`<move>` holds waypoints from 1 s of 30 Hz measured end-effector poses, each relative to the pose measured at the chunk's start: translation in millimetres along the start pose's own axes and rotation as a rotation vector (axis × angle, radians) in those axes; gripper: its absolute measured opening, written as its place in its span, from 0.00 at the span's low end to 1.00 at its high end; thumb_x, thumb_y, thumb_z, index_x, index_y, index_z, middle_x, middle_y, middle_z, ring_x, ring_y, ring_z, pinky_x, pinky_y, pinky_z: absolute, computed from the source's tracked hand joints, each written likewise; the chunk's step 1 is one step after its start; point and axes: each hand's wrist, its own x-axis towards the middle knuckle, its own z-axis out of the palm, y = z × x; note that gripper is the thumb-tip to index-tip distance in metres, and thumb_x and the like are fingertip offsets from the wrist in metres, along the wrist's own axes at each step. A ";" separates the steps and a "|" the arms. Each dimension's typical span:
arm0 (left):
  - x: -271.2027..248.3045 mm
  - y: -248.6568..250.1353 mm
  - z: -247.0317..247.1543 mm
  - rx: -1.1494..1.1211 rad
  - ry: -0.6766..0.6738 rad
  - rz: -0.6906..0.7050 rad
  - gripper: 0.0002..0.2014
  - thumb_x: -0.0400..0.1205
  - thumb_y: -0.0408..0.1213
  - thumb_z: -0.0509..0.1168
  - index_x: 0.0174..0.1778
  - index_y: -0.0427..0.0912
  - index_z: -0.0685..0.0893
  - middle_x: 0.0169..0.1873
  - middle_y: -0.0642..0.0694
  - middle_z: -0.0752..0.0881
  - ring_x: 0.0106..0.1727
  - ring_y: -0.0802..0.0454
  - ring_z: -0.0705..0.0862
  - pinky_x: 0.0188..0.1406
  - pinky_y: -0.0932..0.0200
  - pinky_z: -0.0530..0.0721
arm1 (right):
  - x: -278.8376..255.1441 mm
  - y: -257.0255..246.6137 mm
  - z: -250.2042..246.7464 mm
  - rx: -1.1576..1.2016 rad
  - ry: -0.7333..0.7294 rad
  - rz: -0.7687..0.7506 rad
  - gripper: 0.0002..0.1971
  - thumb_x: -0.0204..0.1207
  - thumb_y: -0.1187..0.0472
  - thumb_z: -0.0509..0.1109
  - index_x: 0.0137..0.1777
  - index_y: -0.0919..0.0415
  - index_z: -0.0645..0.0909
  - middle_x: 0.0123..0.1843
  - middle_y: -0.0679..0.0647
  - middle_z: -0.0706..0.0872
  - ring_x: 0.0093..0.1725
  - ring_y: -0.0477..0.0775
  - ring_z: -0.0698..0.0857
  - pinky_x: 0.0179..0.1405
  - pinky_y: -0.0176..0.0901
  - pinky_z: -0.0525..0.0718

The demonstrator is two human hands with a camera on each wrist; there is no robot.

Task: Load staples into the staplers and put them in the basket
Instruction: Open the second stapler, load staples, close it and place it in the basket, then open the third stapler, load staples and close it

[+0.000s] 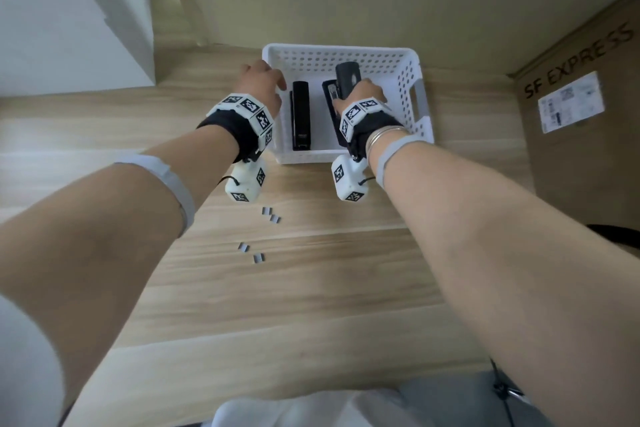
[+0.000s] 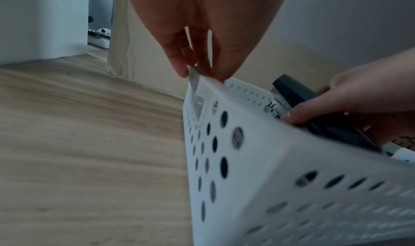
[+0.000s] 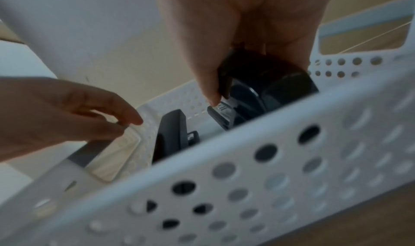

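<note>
White perforated basket (image 1: 412,80) on wooden table (image 1: 311,288), holding two black staplers; both hands at the basket.

Closed stapler (image 1: 300,114) lies flat on the basket floor, left of centre, untouched. Open stapler (image 1: 346,80), top arm raised and metal magazine exposed, sits inside the basket right of centre; the right hand (image 1: 369,92) has its fingers curled round it, thumb against the side (right wrist view: (image 3: 265,83)). The left hand (image 1: 263,80) is over the basket's left rim; its fingertips (image 2: 183,70) pinch a small grey strip of staples (image 2: 194,69) just above the rim. Loose staple pieces (image 1: 271,214) lie scattered on the table near the person. Cardboard box (image 1: 581,97) printed "SF EXPRESS" stands to the right.
</note>
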 end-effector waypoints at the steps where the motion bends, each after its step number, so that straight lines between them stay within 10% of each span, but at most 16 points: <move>1: 1.3 -1.3 1.0 -0.017 0.006 -0.003 0.15 0.78 0.27 0.59 0.59 0.39 0.81 0.64 0.36 0.77 0.68 0.36 0.70 0.69 0.49 0.71 | 1.1 0.6 3.8 -0.003 -0.003 0.011 0.27 0.76 0.50 0.71 0.69 0.66 0.72 0.66 0.61 0.83 0.64 0.61 0.84 0.55 0.47 0.82; 16: -10.2 27.1 0.2 -0.093 0.091 0.044 0.13 0.78 0.25 0.56 0.53 0.35 0.83 0.61 0.34 0.78 0.65 0.34 0.71 0.64 0.48 0.74 | -19.5 22.6 -19.5 0.095 0.092 0.040 0.29 0.81 0.41 0.54 0.72 0.62 0.66 0.59 0.61 0.85 0.57 0.63 0.85 0.43 0.47 0.75; 30: -87.4 151.6 65.6 -0.229 -0.132 0.331 0.13 0.78 0.25 0.56 0.50 0.35 0.85 0.56 0.33 0.81 0.55 0.35 0.81 0.56 0.53 0.79 | -87.9 227.9 -61.3 -0.080 0.120 0.392 0.29 0.78 0.60 0.67 0.77 0.62 0.62 0.77 0.65 0.67 0.76 0.68 0.67 0.73 0.62 0.68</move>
